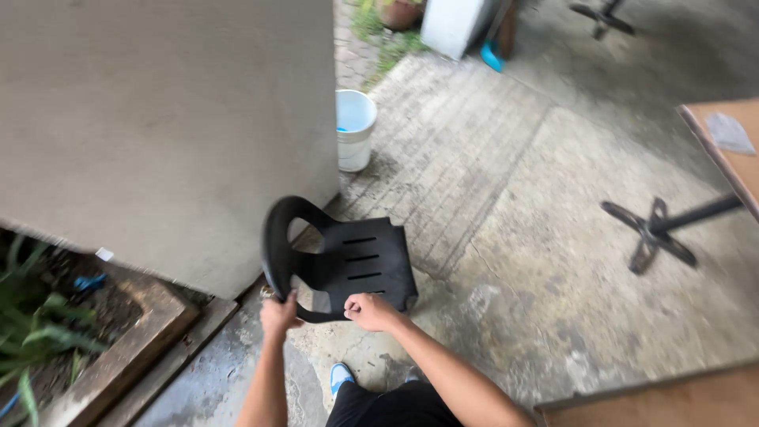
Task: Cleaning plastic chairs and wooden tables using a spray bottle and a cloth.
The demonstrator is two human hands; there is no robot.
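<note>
A black plastic chair with slots in its seat stands on the concrete floor beside a grey wall. I grip its curved back rim with both hands. My left hand closes on the rim at the lower left. My right hand closes on the rim near the seat's front edge. My forearms reach up from the bottom of the view, and a blue shoe shows below them.
A grey wall fills the left. A white bucket stands at its corner. A wooden table with a black cross foot is at the right; another tabletop edge lies bottom right. A planter with green leaves sits bottom left.
</note>
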